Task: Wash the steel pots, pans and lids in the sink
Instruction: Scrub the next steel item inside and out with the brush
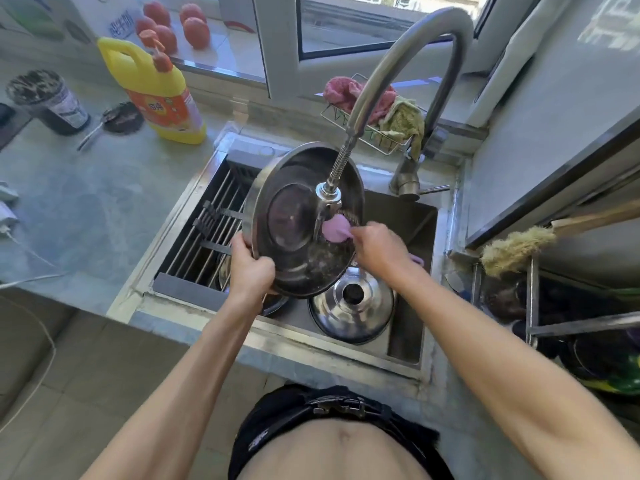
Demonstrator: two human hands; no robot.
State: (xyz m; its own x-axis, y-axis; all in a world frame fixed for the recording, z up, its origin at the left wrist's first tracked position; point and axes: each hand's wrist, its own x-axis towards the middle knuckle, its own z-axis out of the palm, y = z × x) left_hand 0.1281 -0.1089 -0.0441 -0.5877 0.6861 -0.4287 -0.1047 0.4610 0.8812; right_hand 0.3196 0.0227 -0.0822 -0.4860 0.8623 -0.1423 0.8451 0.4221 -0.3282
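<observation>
Steel round pot point(294, 216), tilted over the sink point(408, 341) with its inside facing the faucet's spray head point(329, 192), rim gripped by left hand point(251, 265) to steady it while right hand point(379, 249) pinches a pink scrubbing pad point(335, 229) against the inner wall; domed steel lid point(351, 303) waits below.

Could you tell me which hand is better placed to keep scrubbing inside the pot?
Right hand: it holds the pink scrubber inside the pot; the left hand grips the rim.
</observation>
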